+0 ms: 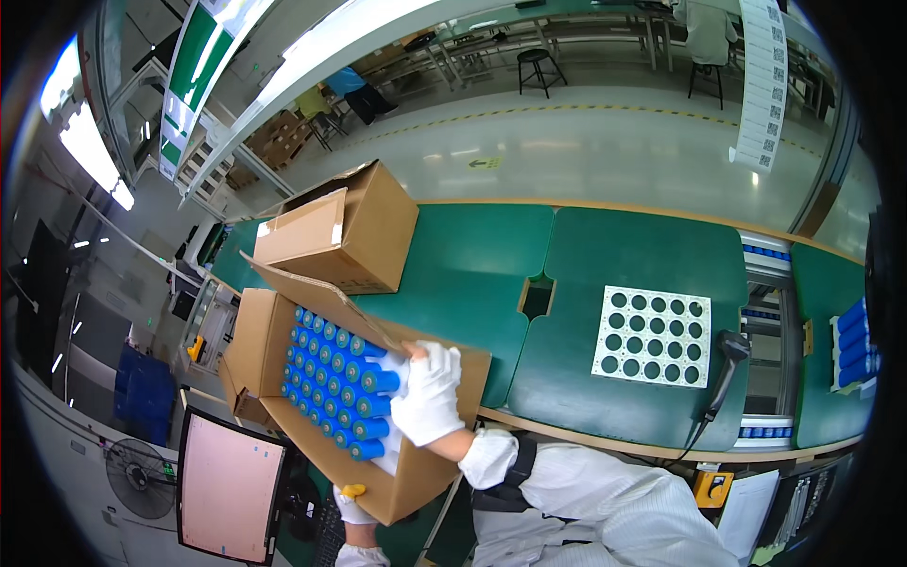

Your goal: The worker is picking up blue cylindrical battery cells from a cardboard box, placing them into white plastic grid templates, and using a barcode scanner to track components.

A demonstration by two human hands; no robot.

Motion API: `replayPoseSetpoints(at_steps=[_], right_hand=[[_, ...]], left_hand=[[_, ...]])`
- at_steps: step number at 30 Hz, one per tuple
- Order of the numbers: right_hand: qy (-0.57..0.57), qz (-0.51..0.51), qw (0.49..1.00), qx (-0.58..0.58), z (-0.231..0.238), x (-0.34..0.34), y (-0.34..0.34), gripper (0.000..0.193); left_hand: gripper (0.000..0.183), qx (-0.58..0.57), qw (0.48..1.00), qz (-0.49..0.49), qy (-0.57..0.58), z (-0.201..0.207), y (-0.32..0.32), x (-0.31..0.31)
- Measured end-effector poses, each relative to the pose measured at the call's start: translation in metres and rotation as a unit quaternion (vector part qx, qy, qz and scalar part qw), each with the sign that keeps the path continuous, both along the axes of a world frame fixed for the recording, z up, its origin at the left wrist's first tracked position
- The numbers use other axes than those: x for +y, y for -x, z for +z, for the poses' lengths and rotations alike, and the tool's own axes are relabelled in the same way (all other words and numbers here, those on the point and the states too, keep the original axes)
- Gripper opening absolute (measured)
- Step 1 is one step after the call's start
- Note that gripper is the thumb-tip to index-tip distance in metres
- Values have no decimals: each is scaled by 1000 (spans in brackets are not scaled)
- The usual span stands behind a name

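The right hand (430, 395), in a white glove, is reaching into an open cardboard box (430, 472) and lying with fingers spread flat over the near rows of blue cylindrical cells (331, 378); it is pressing on them rather than closing around any one. The cells are standing packed in tight rows inside the box, their round ends facing the camera, and the box is tilting toward the person at the near left edge of the green table (472, 274). The left hand (351, 506), also gloved, is showing only partly beneath the box's lower corner, touching its underside; whether its fingers are curled or flat cannot be told. One long flap of the box is sticking up along the far side, just beside a second cardboard box (345, 231) that is sitting closed-sided with its top flap lifted, farther back on the table.

To the right, the table surface is lying bare up to a white perforated tray (654, 335) with rows of round holes, well apart from the box. A small rectangular cutout (537, 298) is opening in the table between the box and the tray. A black handheld scanner (729, 364) is standing near the tray's right edge, by the table's front rim. More blue cells (853, 345) are lying at the far right. A monitor (227, 487) is standing below the box at the left.
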State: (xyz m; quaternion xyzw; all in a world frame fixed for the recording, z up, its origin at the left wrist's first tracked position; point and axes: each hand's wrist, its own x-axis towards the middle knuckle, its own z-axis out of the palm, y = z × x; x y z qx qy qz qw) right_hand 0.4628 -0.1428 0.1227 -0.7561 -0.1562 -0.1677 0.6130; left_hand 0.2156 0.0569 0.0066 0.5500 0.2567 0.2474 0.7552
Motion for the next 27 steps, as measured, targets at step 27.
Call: replayPoseSetpoints(at_steps=[27], right_hand=[[100, 29, 983, -153, -39, -162, 29, 77]], left_hand=[[60, 184, 717, -101, -665, 181, -68, -60]])
